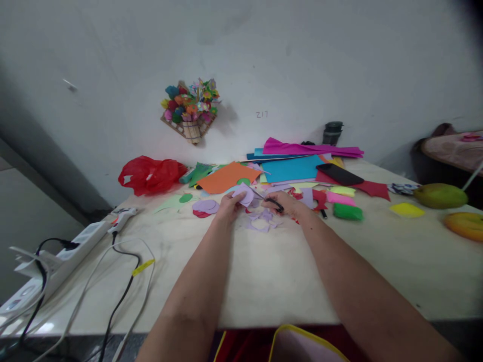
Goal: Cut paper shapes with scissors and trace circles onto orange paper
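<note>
- Presently, the lilac paper (245, 196) is pinched between the thumb and fingers of the left hand (228, 206), well back from the front edge of the table (279, 281).
- Right hand (286, 202): closed about the black handle of the scissors (279, 206), blades directed at the paper; whether they touch it I cannot tell. The two hands are near each other but apart.
- Condition of paper: pale, small, with a pointed upper corner; any marking is too small for me to make out.
- Lilac scraps (260, 221) lie loose in front of the hands; lilac discs (206, 206) lie beside the left one.
- Surface: off-white. Power strip (85, 234) along the left edge; red bag (151, 175) near the back left corner; blue sheet (292, 169) toward the back edge; green-yellow fruit (441, 196) toward the right edge.
- Room: greyish wall (320, 65), bearing a colourful flower ornament (191, 108).
</note>
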`<state>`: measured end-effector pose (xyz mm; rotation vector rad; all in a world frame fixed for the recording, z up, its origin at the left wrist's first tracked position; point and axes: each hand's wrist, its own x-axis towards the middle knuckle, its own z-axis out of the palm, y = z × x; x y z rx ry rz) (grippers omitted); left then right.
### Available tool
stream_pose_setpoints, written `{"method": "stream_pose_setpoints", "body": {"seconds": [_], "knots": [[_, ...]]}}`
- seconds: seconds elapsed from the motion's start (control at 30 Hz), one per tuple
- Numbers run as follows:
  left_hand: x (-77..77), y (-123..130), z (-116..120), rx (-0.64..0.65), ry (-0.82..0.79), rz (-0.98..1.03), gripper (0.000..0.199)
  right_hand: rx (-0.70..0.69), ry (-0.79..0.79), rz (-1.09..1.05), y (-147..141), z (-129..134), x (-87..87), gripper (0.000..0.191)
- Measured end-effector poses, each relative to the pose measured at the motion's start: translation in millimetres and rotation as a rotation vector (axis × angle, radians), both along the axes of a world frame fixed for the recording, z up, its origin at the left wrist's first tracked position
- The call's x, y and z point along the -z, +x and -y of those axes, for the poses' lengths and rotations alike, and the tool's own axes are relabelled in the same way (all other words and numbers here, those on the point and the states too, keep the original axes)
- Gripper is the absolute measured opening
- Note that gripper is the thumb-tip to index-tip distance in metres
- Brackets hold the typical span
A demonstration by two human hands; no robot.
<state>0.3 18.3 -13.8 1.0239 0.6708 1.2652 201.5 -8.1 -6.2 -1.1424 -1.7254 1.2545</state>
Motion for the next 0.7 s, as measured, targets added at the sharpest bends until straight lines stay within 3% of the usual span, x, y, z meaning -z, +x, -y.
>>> {"method": "stream_pose_setpoints", "body": {"seconds": [0.13,0.33,0.7], "knots": [[-0.7,0.9,1.7,0.055,0.01,-0.054,0.03,0.0,0.036,0.014,-0.7,1.0,-1.2,0.025],[-2.7,0.4,2.2,0.022,-0.028,0.041,0.026,-0.002,0.006,0.013,-3.1,3.1,-1.9,0.025],[-3.5,0.6,3.8,0.041,-0.027,-0.011,0.027,-0.008,-0.017,-0.005,-4.7,7.7,-5.4,0.027]]}}
